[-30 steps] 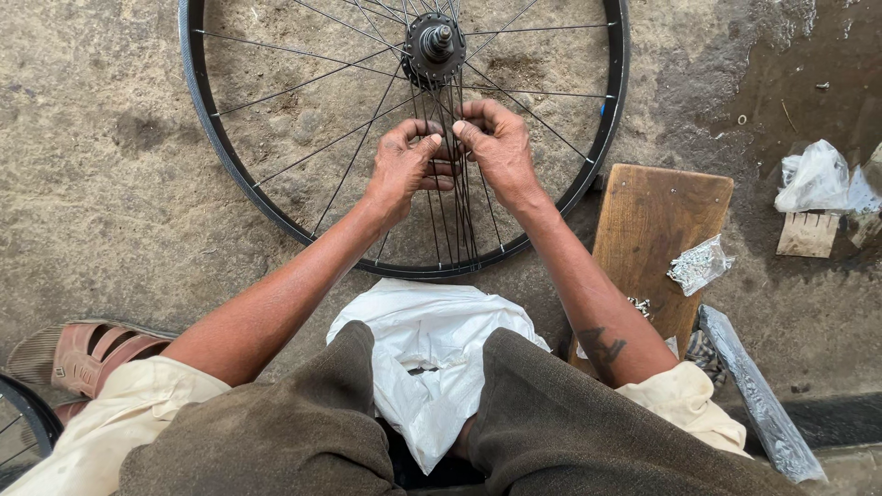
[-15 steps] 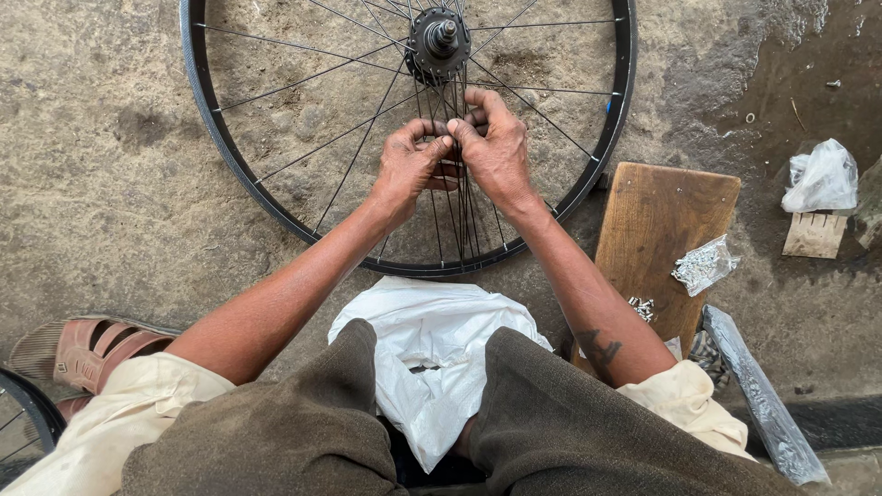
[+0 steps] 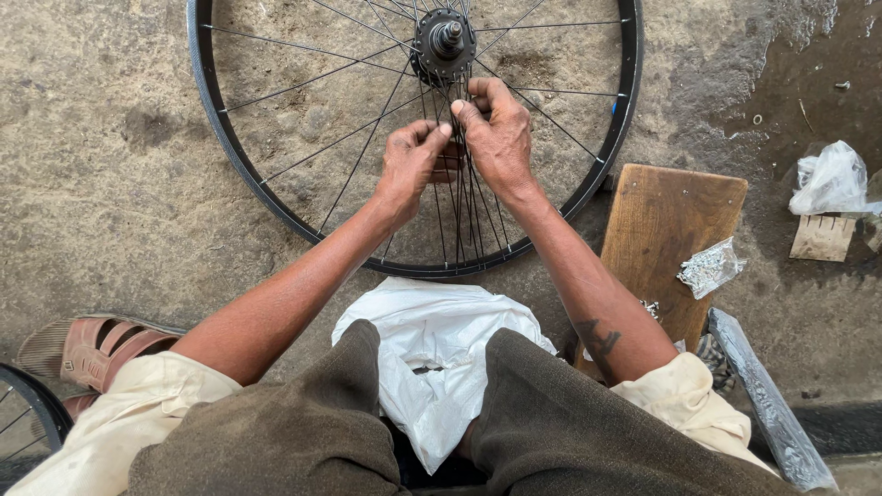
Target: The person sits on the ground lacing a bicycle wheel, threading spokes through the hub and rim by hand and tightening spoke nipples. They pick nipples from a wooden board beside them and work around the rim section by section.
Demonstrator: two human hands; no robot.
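Ground surface: rough, stained concrete floor (image 3: 110, 184). Bicycle wheel (image 3: 220, 119) lies flat on it; left hand (image 3: 409, 165) and right hand (image 3: 496, 133) both pinch its spokes (image 3: 464, 211). Wooden board (image 3: 671, 239) alongside.

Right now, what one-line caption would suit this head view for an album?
Both bare hands, left hand and right hand, pinch thin metal spokes below the black bicycle wheel's hub.

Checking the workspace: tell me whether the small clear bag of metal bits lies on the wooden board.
Yes, the small clear bag of metal bits rests on the brown wooden board.
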